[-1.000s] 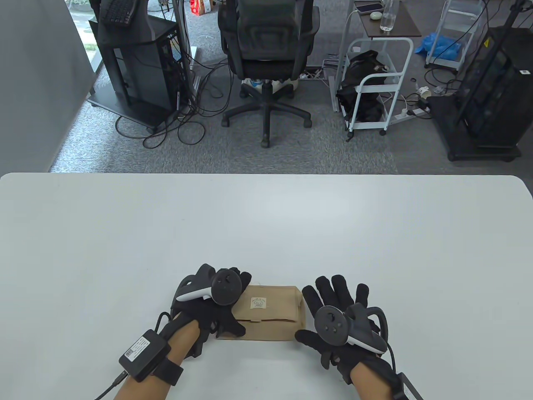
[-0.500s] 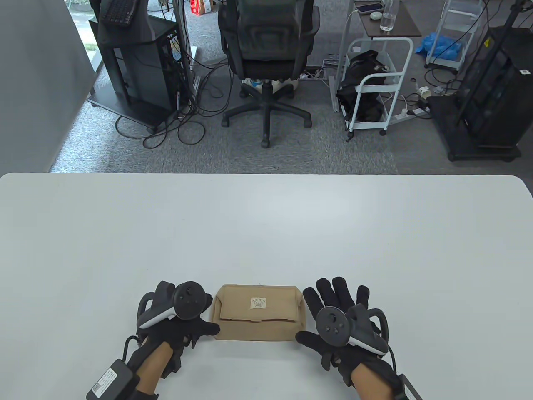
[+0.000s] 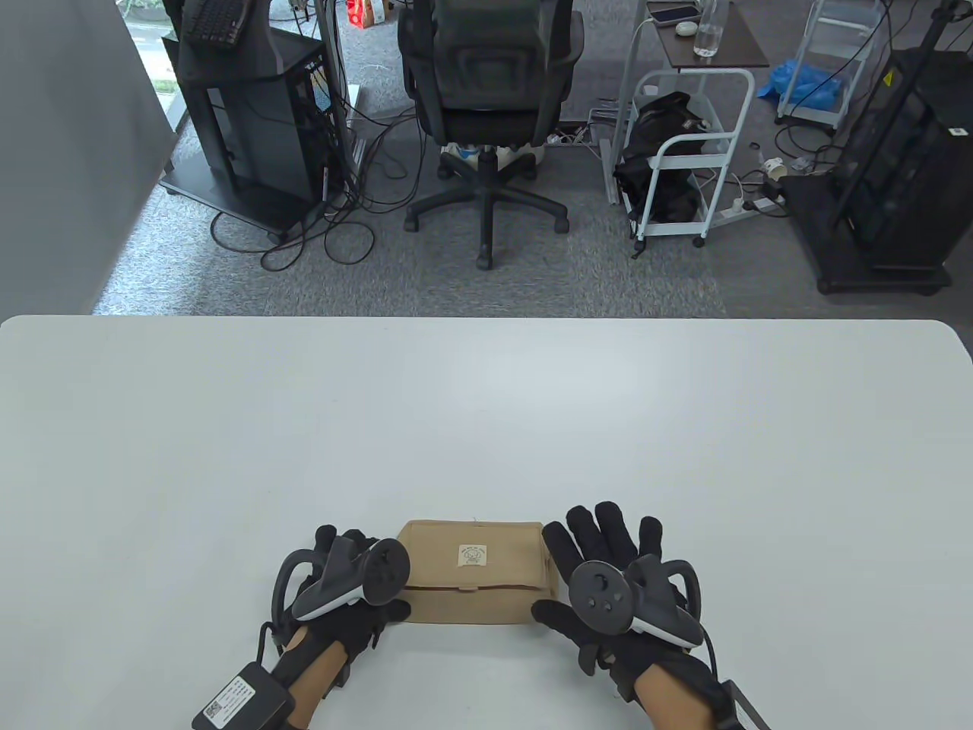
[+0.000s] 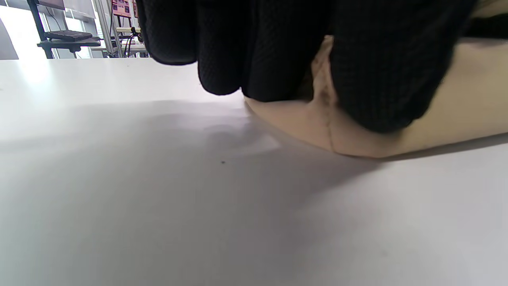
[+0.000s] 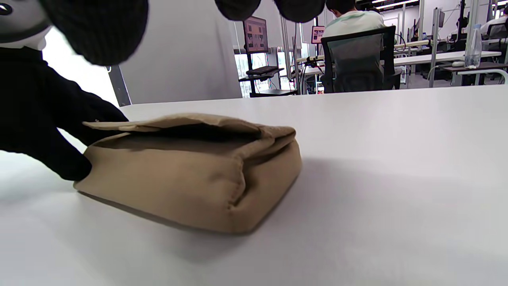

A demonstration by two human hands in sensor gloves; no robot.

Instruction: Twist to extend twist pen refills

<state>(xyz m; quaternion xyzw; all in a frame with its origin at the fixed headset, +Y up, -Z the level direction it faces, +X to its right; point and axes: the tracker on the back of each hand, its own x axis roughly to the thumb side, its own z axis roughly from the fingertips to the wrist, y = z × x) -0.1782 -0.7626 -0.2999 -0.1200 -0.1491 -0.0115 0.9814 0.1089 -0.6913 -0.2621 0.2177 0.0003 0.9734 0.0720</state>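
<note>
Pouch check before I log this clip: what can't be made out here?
- Contents of the pouch: its flap covers them in every view; no pen shows.
- Left hand grip: tracker hides the fingers in table view.
- Right hand: touching the pouch's right end or not, unclear.

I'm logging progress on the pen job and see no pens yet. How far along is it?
Nothing looks done: no pen shows anywhere, and the tan pouch lies on the table with its flap down. In hand: the left hand presses against the pouch's left end, while the right hand sits spread at its right end. Left to do: open the pouch, take out the pens, twist each.
</note>
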